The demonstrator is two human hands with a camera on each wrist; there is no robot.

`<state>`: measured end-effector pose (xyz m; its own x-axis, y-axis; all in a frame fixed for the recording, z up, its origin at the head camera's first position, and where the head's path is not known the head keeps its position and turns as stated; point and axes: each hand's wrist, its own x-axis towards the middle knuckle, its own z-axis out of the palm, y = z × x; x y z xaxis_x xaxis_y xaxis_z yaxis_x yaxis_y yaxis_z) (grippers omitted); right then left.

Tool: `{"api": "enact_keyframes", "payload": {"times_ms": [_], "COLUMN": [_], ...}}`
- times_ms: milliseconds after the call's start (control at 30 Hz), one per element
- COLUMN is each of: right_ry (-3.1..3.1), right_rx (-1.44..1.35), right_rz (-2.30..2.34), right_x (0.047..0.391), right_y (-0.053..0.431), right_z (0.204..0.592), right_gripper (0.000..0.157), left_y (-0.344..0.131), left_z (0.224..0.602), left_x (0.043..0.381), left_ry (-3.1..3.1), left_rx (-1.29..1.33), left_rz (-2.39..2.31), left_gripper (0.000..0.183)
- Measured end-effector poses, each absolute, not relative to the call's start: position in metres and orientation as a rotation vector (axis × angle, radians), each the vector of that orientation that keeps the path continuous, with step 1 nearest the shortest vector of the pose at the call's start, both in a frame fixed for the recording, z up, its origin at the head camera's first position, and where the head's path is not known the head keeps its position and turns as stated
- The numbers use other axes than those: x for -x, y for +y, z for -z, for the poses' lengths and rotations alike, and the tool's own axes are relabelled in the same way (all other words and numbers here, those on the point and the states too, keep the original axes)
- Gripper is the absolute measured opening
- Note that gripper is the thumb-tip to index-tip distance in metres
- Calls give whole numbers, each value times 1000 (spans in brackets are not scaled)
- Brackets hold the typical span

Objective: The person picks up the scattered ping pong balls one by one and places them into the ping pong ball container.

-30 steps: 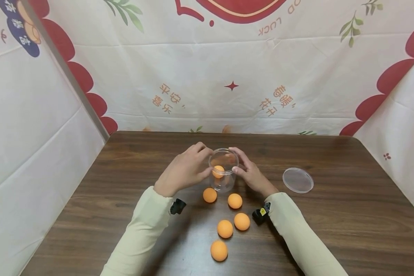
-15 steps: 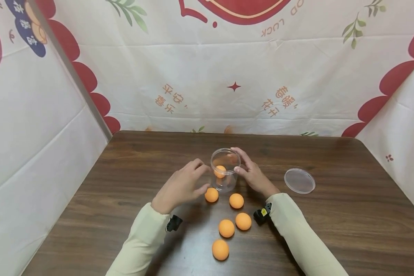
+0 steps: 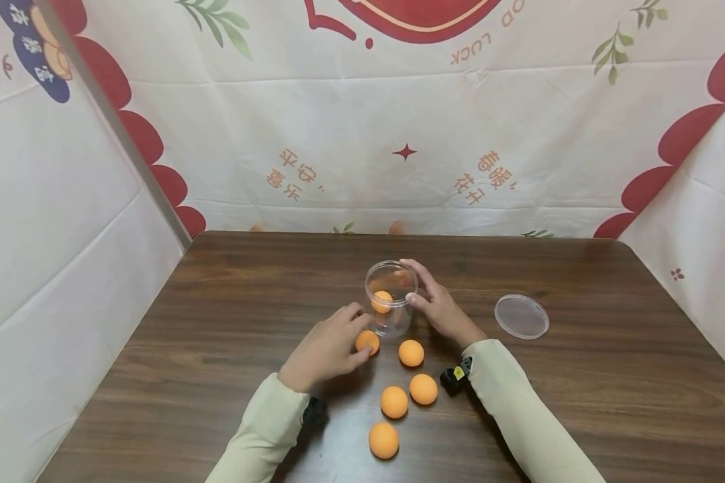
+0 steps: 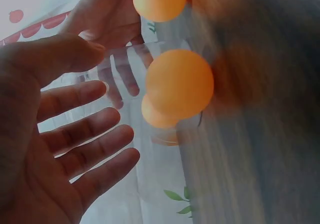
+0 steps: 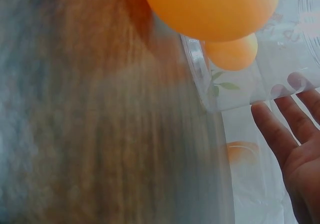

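Note:
A clear plastic jar (image 3: 393, 322) stands upright with its mouth uncovered and an orange ping-pong ball (image 3: 382, 302) inside. My right hand (image 3: 444, 312) holds the jar's right side, thumb near the rim; its fingertips meet the clear wall in the right wrist view. At the jar's near left foot lies another orange ping-pong ball (image 3: 367, 343). My left hand (image 3: 329, 349) is lowered to that ball, fingers above it and thumb at its near side. The left wrist view shows those fingers (image 4: 95, 144) spread and apart from the near ball (image 4: 180, 81).
Several more orange balls lie in front of the jar, among them one ball (image 3: 411, 353) close by and another ball (image 3: 383, 440) nearest me. A round clear lid (image 3: 522, 316) lies on the brown wooden table (image 3: 580, 389) to the right. A printed cloth (image 3: 338, 121) hangs behind.
My left hand has left the jar's rim and come down towards me, to the ball at the jar's foot. The right hand stays on the jar.

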<state>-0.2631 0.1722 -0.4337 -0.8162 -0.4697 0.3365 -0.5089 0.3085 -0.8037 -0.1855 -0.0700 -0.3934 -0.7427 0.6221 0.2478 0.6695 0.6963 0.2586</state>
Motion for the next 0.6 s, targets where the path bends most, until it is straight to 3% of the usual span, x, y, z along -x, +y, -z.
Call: {"api": "enact_keyframes", "payload": {"times_ms": [600], "right_ry": [-2475], "right_rx": [-951], "right_rz": [-1595], "right_x": [262], "right_y": [170], "right_z": [433], "right_gripper": [60], "left_y": [-65], "left_z": [412], "left_x": [186], "left_ry": [-2837], "left_rx": [1018], "left_rz": [500], "left_gripper": [39]}}
